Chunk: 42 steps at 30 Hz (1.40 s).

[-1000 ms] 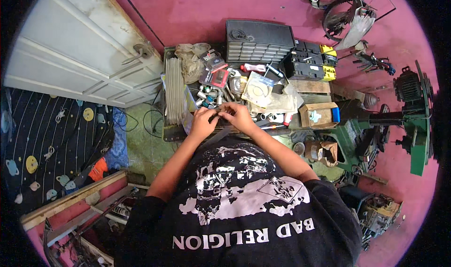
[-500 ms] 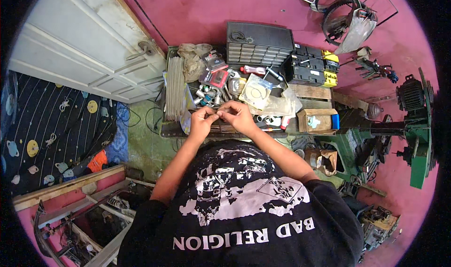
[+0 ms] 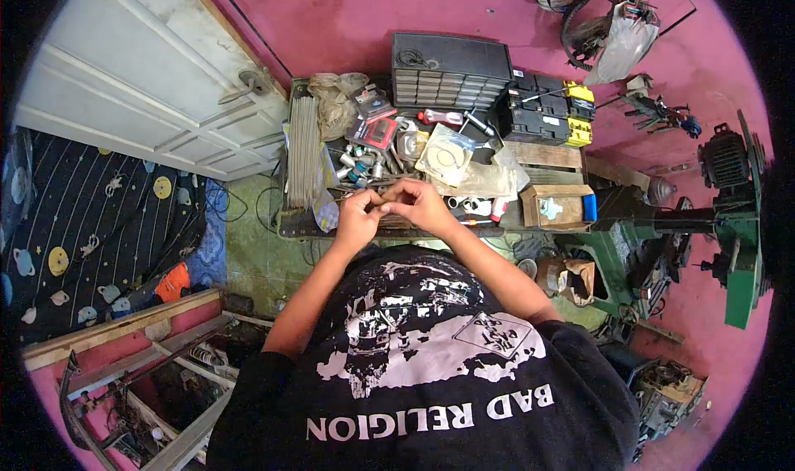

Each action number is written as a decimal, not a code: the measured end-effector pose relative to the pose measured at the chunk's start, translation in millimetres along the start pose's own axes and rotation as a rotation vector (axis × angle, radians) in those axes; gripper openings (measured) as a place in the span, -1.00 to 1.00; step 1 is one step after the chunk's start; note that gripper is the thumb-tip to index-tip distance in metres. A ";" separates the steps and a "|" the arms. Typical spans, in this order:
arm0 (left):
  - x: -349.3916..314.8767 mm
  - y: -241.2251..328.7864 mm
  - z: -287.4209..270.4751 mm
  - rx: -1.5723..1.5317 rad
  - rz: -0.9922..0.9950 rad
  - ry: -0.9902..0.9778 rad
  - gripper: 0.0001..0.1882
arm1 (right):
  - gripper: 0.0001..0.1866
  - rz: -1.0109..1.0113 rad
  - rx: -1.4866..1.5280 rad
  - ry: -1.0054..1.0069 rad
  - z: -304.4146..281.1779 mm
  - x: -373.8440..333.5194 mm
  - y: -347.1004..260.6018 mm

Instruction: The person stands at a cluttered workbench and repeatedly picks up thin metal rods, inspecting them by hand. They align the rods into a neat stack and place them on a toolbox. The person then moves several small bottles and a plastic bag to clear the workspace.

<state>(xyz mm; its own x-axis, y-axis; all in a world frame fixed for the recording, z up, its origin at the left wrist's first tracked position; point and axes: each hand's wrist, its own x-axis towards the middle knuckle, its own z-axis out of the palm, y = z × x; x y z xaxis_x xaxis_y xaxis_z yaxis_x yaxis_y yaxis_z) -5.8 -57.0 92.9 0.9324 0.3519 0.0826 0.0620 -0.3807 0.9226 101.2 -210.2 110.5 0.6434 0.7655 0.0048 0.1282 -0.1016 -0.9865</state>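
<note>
My left hand (image 3: pixel 360 217) and my right hand (image 3: pixel 416 202) meet over the front edge of the workbench, fingertips pinched together. Whatever they pinch, if anything, is too small and too covered by the fingers to name. Just beyond them lies a heap of metal sockets and fittings (image 3: pixel 361 164). To the left of the hands stands a thick bundle of long thin grey rods (image 3: pixel 305 152). On the right, a clear plastic packet with a coiled cable (image 3: pixel 448 154) rests near white pipe-like parts (image 3: pixel 470 203).
A small-drawer cabinet (image 3: pixel 451 73) stands at the back, beside black and yellow cases (image 3: pixel 542 111). An open cardboard box (image 3: pixel 560 208) sits at the bench's right end. Farther right is a green drill press (image 3: pixel 741 247). A white door (image 3: pixel 157 73) is on the left.
The view has shifted slightly, so the bench appears a little higher. Both hands remain together, with the fingers slightly rearranged and the right fingers more arched.
</note>
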 end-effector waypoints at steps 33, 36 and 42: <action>-28.5 -103.3 44.2 0.903 -0.160 -0.145 -0.68 | -0.77 0.362 -0.118 0.717 -10.3 -44.8 172.7; -26.4 -104.2 48.2 0.934 -0.169 -0.184 -0.74 | -0.75 0.362 -0.098 0.736 -10.6 -48.7 176.8; -17.0 -109.7 44.1 0.634 -0.542 -0.172 -0.77 | -0.73 0.409 -0.037 0.767 -4.0 -48.9 164.9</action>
<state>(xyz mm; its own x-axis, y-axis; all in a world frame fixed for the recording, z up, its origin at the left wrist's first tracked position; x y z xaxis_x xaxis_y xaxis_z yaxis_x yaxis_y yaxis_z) -12.8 -59.0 -26.3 0.7541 0.5089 -0.4152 0.6555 -0.6219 0.4283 94.0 -267.0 -51.8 0.9734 0.0265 -0.2275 -0.2087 -0.3058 -0.9289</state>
